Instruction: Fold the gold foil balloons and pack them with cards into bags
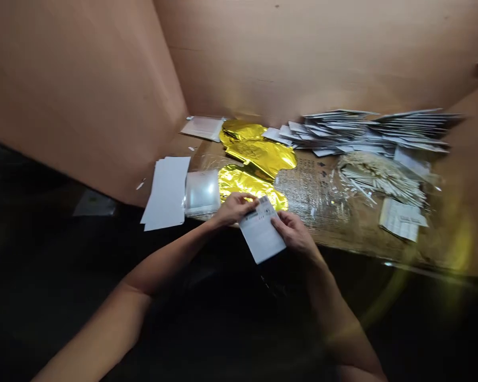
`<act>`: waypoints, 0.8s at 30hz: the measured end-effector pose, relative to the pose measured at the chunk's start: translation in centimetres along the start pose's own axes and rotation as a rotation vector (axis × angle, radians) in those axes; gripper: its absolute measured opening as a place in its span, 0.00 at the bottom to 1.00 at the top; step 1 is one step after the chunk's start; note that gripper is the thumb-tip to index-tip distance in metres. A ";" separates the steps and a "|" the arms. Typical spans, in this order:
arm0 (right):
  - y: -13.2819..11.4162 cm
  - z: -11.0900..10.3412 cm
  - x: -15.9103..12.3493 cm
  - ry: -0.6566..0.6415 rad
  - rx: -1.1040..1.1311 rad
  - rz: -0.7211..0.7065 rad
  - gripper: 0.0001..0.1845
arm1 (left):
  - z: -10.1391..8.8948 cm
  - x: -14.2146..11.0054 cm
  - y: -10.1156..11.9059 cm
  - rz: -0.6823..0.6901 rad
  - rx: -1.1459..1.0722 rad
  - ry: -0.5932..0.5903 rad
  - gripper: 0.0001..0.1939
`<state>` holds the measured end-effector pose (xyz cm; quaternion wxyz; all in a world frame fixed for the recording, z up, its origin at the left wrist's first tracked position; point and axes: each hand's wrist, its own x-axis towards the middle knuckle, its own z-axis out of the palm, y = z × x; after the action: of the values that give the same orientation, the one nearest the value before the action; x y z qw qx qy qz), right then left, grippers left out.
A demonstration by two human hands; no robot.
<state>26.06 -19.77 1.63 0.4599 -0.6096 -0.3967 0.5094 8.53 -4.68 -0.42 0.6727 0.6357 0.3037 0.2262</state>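
A flat white packet [265,239] with a printed label at its upper end is held between my two hands, above the front edge of the table. My left hand [235,208] is closed on its upper left side, with thumb and fingers at the label. On the right edge, my right hand [295,231] grips the packet with the thumb on top. Just behind my hands lie shiny gold foil pieces [263,154], flat and overlapping. Left of them is a stack of clear plastic sleeves [202,192], beside white paper sheets [167,191].
Piles of white packets [338,130] lean along the back wall. A clear plastic bag [382,172] of thin pale pieces lies at the right, near folded printed papers [402,220]. Another clear packet [203,128] rests in the back left corner. Partition walls [302,53] enclose the table.
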 end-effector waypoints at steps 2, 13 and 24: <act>1.4 1.7 0.9 0.205 0.083 -0.090 0.21 | 1.3 0.8 -0.5 0.015 -0.213 0.174 0.27; -3.3 -22.7 2.2 1.080 -0.744 0.064 0.15 | 1.4 -1.5 -2.1 -0.133 -0.492 0.128 0.28; -1.4 -26.0 3.5 0.817 -0.930 0.201 0.21 | 2.2 -0.9 -1.7 -0.235 -0.619 0.274 0.25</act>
<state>52.26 -20.17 3.63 0.2109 -0.9258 -0.3097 0.0501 9.25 -7.00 -2.01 0.8079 0.3262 0.3789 0.3118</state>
